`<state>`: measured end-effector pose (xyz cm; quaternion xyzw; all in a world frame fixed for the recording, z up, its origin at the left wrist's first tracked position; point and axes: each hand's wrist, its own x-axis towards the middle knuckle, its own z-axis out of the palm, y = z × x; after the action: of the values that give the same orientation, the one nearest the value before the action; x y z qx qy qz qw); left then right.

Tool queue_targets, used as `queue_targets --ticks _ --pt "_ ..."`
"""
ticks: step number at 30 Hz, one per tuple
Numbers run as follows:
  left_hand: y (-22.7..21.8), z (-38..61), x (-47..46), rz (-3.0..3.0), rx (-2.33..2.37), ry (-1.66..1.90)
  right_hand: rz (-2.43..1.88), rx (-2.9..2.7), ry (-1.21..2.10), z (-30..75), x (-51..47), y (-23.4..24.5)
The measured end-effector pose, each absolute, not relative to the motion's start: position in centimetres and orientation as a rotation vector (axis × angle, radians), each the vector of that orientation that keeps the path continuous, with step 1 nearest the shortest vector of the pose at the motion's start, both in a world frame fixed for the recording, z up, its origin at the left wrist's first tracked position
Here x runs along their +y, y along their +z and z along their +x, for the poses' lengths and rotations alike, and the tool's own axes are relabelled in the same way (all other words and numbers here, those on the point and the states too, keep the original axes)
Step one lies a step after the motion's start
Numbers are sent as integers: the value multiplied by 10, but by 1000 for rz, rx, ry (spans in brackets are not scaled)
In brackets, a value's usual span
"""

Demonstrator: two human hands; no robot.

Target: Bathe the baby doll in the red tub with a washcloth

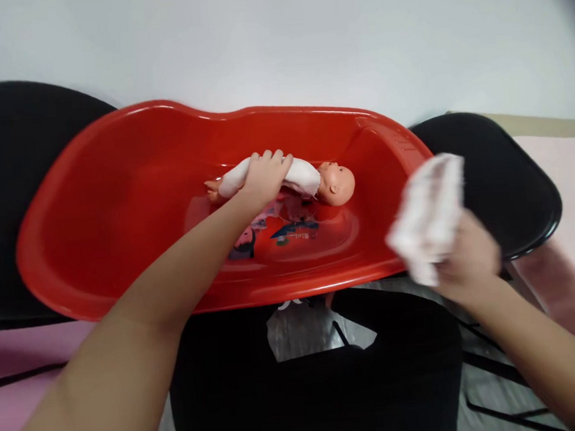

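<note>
A baby doll [301,176] with a white cloth body lies in a red baby bathtub [112,209], its head to the right and its feet to the left. My left hand [266,177] curls its fingers over the doll's body and holds it. Above the tub's right front rim, my right hand [472,251] grips a white cloth [429,214], which is smeared by motion. Part of the doll's middle is hidden under my left hand.
Black chair seats show at the left [12,197] and right [498,179], beneath the tub's ends. A pale wall [273,37] stands behind. Pink surfaces lie at both sides. Cartoon pictures [288,225] mark the tub's floor, and my black-clothed legs [322,399] are in front.
</note>
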<state>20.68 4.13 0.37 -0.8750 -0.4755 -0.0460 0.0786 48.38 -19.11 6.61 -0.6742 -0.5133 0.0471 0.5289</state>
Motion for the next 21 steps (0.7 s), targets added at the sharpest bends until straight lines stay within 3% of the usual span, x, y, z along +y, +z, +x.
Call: queue_targets --ticks 2,4,6,9,12,18,21 --pt "10 208 46 -2649 -1449 -145 -1264 -2050 69 462 -140 52" --pt "15 208 50 -2660 -1491 -156 -610 -2739 -218 438 -89 31" --pt "18 208 52 -2657 -1528 -173 -77 -2965 -578 415 -43 4" --pt "16 208 53 -2652 -1561 -203 168 -3108 -686 384 13 -40" --pt "8 209 55 -2658 -1574 -238 84 -3201 -624 357 52 -81" --pt "-6 210 54 -2642 -1610 -282 -695 -3083 -192 348 94 -131" --pt "-7 210 49 -2652 -1608 -268 -689 -3046 -172 381 95 -143"
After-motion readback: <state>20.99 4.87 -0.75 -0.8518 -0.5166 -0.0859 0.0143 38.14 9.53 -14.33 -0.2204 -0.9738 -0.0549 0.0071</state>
